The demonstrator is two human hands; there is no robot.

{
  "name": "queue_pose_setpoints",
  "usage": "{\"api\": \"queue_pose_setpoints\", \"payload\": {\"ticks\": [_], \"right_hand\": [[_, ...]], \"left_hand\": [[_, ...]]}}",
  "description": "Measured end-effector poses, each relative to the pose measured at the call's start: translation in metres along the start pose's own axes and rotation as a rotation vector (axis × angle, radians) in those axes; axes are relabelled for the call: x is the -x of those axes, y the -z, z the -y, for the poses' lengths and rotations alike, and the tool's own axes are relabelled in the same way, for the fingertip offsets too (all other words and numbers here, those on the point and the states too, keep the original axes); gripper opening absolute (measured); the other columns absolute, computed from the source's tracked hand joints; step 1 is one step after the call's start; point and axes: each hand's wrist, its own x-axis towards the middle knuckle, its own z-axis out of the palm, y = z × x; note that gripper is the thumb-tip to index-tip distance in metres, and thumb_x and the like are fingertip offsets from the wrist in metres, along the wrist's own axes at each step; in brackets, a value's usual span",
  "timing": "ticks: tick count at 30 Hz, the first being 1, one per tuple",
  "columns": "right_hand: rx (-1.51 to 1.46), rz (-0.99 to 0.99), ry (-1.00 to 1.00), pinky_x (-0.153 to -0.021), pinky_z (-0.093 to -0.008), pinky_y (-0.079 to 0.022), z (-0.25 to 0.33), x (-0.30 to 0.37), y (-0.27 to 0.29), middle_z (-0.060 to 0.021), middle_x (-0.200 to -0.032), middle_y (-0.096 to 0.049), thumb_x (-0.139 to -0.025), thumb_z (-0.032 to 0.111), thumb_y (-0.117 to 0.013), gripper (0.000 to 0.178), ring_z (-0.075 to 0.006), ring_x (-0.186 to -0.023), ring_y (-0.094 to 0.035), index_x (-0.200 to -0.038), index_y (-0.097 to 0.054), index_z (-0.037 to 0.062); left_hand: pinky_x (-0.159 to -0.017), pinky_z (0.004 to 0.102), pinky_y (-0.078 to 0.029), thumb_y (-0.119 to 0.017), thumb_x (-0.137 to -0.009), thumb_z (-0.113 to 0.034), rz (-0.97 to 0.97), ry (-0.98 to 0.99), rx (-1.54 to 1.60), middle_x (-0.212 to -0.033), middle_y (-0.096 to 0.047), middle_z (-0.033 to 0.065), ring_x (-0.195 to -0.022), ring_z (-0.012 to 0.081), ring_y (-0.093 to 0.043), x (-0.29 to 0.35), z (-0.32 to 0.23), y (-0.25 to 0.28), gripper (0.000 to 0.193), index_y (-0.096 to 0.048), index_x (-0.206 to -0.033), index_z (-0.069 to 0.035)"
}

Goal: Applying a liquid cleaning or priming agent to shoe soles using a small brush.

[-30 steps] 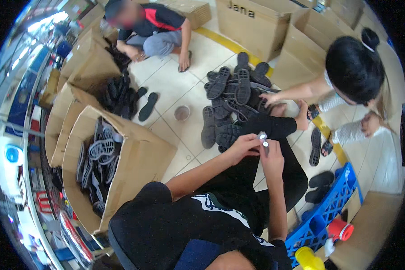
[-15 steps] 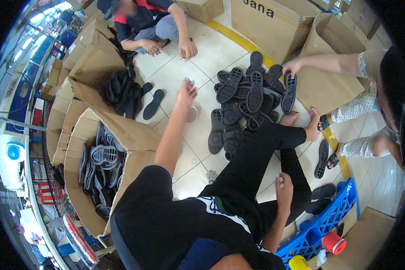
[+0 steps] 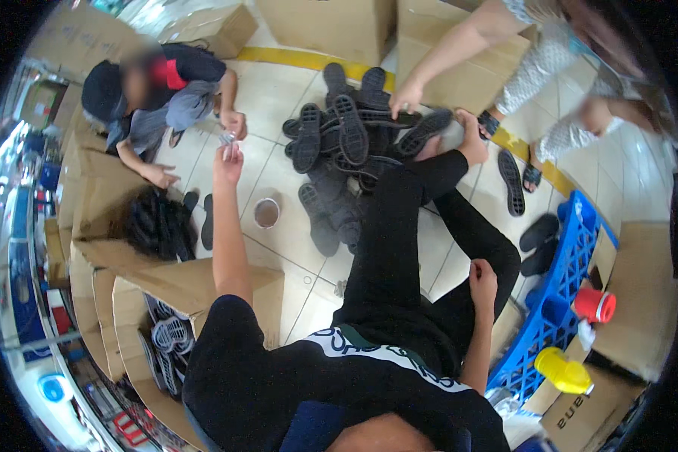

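My left hand point(image 3: 229, 158) is stretched far forward, its fingers closed on a small, shiny, whitish piece point(image 3: 227, 138) whose kind I cannot make out. Right beside that piece is the hand point(image 3: 234, 123) of a co-worker who squats at the far left; whether that hand touches it, I cannot tell. My right hand point(image 3: 483, 283) hangs by my bent right leg with curled fingers, and what they hold, if anything, is hidden. A heap of black shoe soles point(image 3: 352, 129) lies beyond my knees. Another person's hand point(image 3: 407, 98) reaches onto the heap from the right.
A cup point(image 3: 267, 214) of brown liquid stands on the tiles near my left forearm. Open cartons point(image 3: 252, 297) at the left hold more soles. At the right are a blue plastic crate point(image 3: 539, 324), a red container point(image 3: 594, 305), a yellow bottle point(image 3: 563, 371) and a loose sole point(image 3: 511, 183).
The view has turned left. My left hand, with the small piece, has come close to the squatting co-worker's hand. The other person's hand has lowered a sole onto the heap.
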Motion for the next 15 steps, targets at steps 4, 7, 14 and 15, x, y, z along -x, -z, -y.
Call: {"api": "queue_pose_setpoints", "payload": {"ticks": [4, 7, 14, 15], "right_hand": [[-0.102, 0.010, -0.031, -0.070, -0.0376, -0.050, -0.005, -0.001, 0.000, -0.0168, -0.091, -0.064, -0.090, 0.014, -0.057, 0.015, -0.0318, -0.081, -0.065, -0.098, -0.062, 0.0016], [-0.147, -0.022, -0.030, -0.069, -0.0371, -0.050, 0.004, -0.005, 0.002, -0.0171, -0.090, -0.064, -0.089, 0.014, -0.057, 0.016, -0.0304, -0.078, -0.064, -0.099, -0.061, 0.0011], [-0.244, -0.040, -0.042, -0.068, -0.0346, -0.051, -0.001, -0.002, 0.003, -0.0163, -0.089, -0.065, -0.087, 0.008, -0.059, 0.013, -0.0289, -0.075, -0.065, -0.097, -0.061, 0.0002], [-0.235, -0.047, -0.050, -0.068, -0.0346, -0.051, -0.003, -0.001, 0.004, -0.0163, -0.089, -0.065, -0.087, 0.008, -0.059, 0.013, -0.0289, -0.075, -0.065, -0.097, -0.061, 0.0002]], "left_hand": [[-0.083, 0.0393, -0.053, -0.063, -0.087, -0.026, -0.221, 0.025, -0.249, -0.126, -0.049, 0.0136, -0.107, 0.0286, -0.056, 0.023, 0.027, -0.024, 0.050, -0.042, -0.130, -0.010], [-0.093, 0.0428, -0.047, -0.056, -0.091, -0.036, 0.091, 0.073, -0.611, -0.127, -0.050, 0.0138, -0.109, 0.0293, -0.057, 0.049, 0.076, -0.001, 0.054, -0.040, -0.134, -0.008], [-0.082, 0.0286, -0.042, -0.057, -0.090, -0.044, 0.476, 0.244, -1.265, -0.117, -0.058, 0.0092, -0.101, 0.0168, -0.055, 0.172, 0.237, -0.024, 0.053, -0.051, -0.129, -0.007], [-0.086, 0.0288, -0.042, -0.058, -0.091, -0.042, 0.514, 0.042, -1.319, -0.115, -0.059, 0.0103, -0.103, 0.0169, -0.055, 0.196, 0.254, -0.036, 0.054, -0.051, -0.128, -0.003]]}}
